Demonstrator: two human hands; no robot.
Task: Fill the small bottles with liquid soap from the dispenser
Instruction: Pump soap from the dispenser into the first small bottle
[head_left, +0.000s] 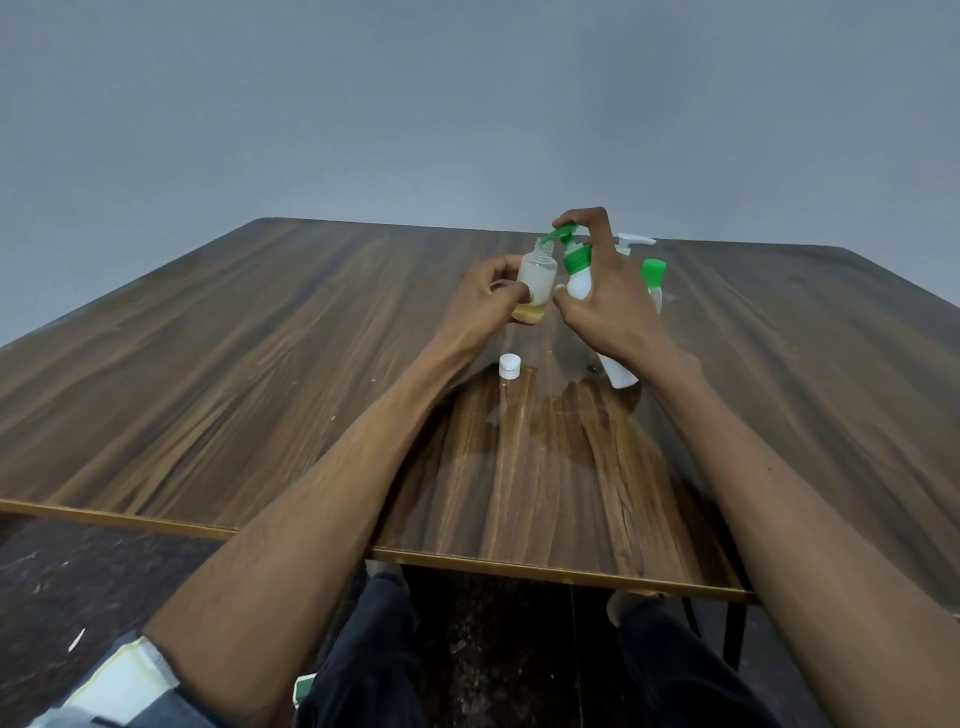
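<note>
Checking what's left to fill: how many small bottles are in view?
2: an open small bottle held in the left hand under the green pump spout, and a green-capped bottle behind the right hand. Others may be hidden.

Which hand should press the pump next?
Right. The right hand already grips the dispenser, a finger on its green pump, spout over the small bottle. The left hand is holding that bottle.

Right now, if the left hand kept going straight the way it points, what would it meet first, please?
The left hand, holding the small open bottle, points away and to the right. It would probably meet the green-pump dispenser first, with the right hand around it. They look nearly touching, though depth is unclear.
</note>
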